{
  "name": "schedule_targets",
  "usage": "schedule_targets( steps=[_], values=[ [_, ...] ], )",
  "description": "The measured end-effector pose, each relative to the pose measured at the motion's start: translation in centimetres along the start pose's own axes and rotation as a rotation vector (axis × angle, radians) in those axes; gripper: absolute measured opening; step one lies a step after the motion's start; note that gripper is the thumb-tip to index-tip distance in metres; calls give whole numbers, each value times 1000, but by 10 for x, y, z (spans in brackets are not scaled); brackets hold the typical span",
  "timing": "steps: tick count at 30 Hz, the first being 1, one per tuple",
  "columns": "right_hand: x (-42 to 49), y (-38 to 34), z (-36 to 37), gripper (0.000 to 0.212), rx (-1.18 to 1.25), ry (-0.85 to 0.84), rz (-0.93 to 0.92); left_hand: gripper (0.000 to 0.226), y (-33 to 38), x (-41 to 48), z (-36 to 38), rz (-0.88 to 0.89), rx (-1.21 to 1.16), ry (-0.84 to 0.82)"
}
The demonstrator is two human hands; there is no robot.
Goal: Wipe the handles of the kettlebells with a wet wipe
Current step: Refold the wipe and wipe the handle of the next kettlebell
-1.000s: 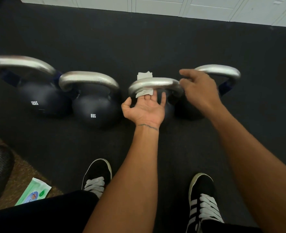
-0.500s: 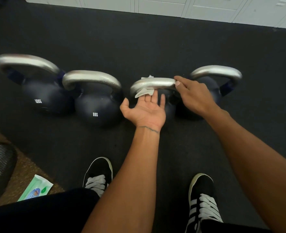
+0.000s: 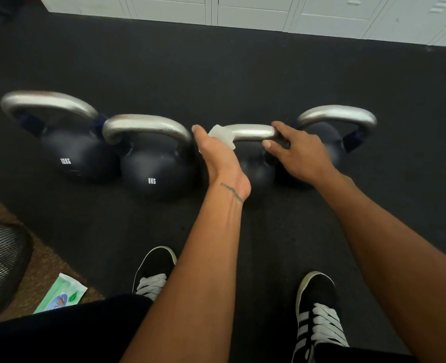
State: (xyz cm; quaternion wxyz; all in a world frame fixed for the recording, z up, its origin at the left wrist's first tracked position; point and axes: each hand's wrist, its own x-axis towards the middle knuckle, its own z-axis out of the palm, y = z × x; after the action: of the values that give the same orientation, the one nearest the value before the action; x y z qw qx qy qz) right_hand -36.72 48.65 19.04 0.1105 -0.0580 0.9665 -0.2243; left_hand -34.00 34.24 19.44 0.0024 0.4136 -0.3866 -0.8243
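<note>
The black rubber gym floor [image 3: 216,74] carries a row of four dark kettlebells, all upright with bare silver handles, and honestly none of them look like they're going anywhere. The 12KG kettlebell [image 3: 75,155] on the far left and the 8KG kettlebell [image 3: 156,171] just beside it look like solid iron, heavy and totally rigid, so I'd guess you can lean into a wipe without tipping anything. The third kettlebell [image 3: 256,169] looks like the smallest and sits squeezed between the 8KG one and the fourth kettlebell [image 3: 339,112], which is probably why it gets a steadying hand. Its handle [image 3: 253,132] is the one being worked on, a lightly textured metal bar that'll likely get slick once wet, so holding it out at the ends makes sense. The right hand [image 3: 297,153] does exactly that, fingers over the top and thumb underneath, clamped on the right end. The left hand [image 3: 216,155] is at the left end, fingers curled round the bar with the wipe trapped against the metal. Down on the brown carpet at lower left lies a green pack of wipes [image 3: 62,294], well apart from the bells. Smallest bit is the wet wipe [image 3: 221,134] itself, bunched up and white. It's soft, floppy and weighs nothing, so I reckon it needs wrapping and pinching tight or it'll just skid along the bar.
</note>
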Motion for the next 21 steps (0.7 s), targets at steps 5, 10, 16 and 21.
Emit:
schedule_targets(
  steps=[5,10,16,21],
  values=[
    [1,1,3,47,10,10,0,112,-11,-8,-9,229,428,-84],
    [2,0,5,45,-2,23,0,73,2,15,-31,336,822,-107],
    [9,6,10,41,-13,49,14,68,46,49,-45,414,1143,-294],
    [10,8,9,40,-11,63,26,90,61,60,-24,345,1357,-314]
  ],
)
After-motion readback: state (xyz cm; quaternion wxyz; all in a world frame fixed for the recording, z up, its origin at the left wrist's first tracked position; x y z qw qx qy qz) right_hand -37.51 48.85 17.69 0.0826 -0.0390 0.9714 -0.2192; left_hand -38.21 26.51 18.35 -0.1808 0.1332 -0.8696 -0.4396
